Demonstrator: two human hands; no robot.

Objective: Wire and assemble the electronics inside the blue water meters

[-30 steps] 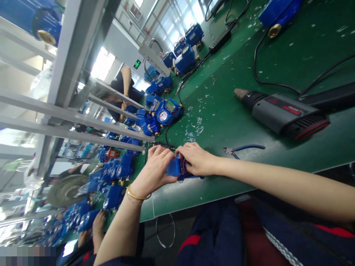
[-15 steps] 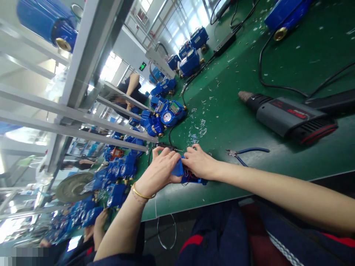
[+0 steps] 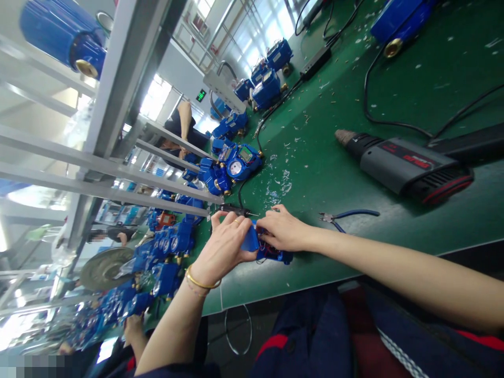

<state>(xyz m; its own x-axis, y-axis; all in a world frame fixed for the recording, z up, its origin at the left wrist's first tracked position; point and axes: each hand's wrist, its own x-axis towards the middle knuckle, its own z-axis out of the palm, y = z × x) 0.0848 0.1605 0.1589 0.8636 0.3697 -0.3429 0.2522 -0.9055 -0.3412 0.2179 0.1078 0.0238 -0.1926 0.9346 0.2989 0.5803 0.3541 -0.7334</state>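
My left hand point(image 3: 226, 239) is closed around the blue cover point(image 3: 250, 241) of a small open meter housing point(image 3: 286, 257) at the near edge of the bench. Red and dark wires show inside the housing. Over its opening, my right hand point(image 3: 285, 229) has its fingers bent down among the wires; whatever the fingertips pinch is hidden. Just beyond my left fingers lies a black tool with a thin metal tip point(image 3: 252, 214). Blue-handled cutting pliers point(image 3: 350, 214) rest open to the right of my right hand.
A grey heat gun point(image 3: 409, 165) lies at the right, its cord trailing behind. Blue meters point(image 3: 246, 160) stand beside the metal rack point(image 3: 177, 202), and more line the bench at left. Plastic scraps point(image 3: 281, 184) litter the green bench top. Other people work beyond the rack and at lower left.
My right fingers have shifted slightly left and deeper into the open housing. My left hand keeps its hold on the cover. The view has shifted slightly.
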